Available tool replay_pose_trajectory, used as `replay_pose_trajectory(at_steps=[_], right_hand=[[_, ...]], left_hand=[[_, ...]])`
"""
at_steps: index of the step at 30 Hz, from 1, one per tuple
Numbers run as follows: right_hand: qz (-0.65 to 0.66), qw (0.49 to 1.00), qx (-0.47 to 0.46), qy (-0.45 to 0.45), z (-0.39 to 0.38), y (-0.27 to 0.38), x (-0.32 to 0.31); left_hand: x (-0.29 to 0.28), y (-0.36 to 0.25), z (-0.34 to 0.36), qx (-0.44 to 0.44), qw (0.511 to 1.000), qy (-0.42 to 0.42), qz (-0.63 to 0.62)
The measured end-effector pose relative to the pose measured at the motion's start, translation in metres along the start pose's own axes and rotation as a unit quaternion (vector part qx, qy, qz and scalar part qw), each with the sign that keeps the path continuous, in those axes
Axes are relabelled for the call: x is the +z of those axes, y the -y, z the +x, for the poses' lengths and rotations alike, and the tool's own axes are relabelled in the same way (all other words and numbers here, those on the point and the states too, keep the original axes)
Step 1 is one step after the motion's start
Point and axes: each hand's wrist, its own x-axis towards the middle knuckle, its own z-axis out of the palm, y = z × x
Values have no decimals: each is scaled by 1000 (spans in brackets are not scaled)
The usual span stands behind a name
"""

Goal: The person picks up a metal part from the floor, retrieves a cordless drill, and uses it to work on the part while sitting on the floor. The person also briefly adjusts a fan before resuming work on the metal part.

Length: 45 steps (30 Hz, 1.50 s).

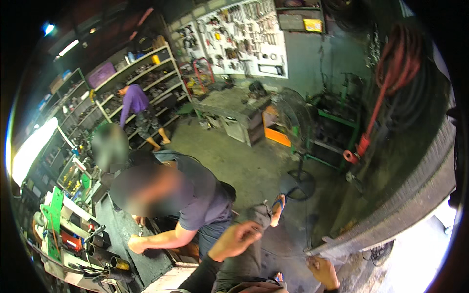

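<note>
My left hand [238,240] hovers above my grey-trousered leg [244,266], its fingers curled in toward the thumb. What lies between those fingers, if anything, is too small to make out. Lower on the right, my right hand [323,273] has its fingertips drawn together beside the ledge; anything in them is hidden. To my left a person in a dark T-shirt [207,190] leans over a dark workbench [159,268]. That person's hand [137,243] is closed near a small metal part [141,225] on the bench top.
Tubes [119,263] and a green metal frame [53,217] crowd the bench's left side. A standing fan [295,122] is ahead, beside a green rack [337,124]. Red hose [398,53] hangs at right. Another person in purple [134,100] bends by shelves [161,63].
</note>
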Motion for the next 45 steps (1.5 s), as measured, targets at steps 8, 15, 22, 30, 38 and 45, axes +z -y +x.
replay_pose_trajectory(at_steps=[8, 15, 22, 30, 38, 45], right_hand=[[571, 809, 139, 23, 0, -52, 44], [74, 994, 75, -9, 245, -13, 69], [117, 983, 118, 83, 446, 76, 64], [114, 979, 97, 140, 572, 124, 90], [-79, 969, -57, 226, 657, 195, 46], [-86, 964, -109, 229, 783, 276, 68]], left_hand=[[-12, 92, 168, 57, 990, 108, 74], [-123, 169, 455, 77, 994, -1, -73], [-296, 274, 603, -47, 908, -250, -332], [-384, 394, 582, -270, 785, -388, -401], [-349, 462, 524, -396, 657, -457, -450], [-399, 458, 487, -319, 678, -489, -447]])
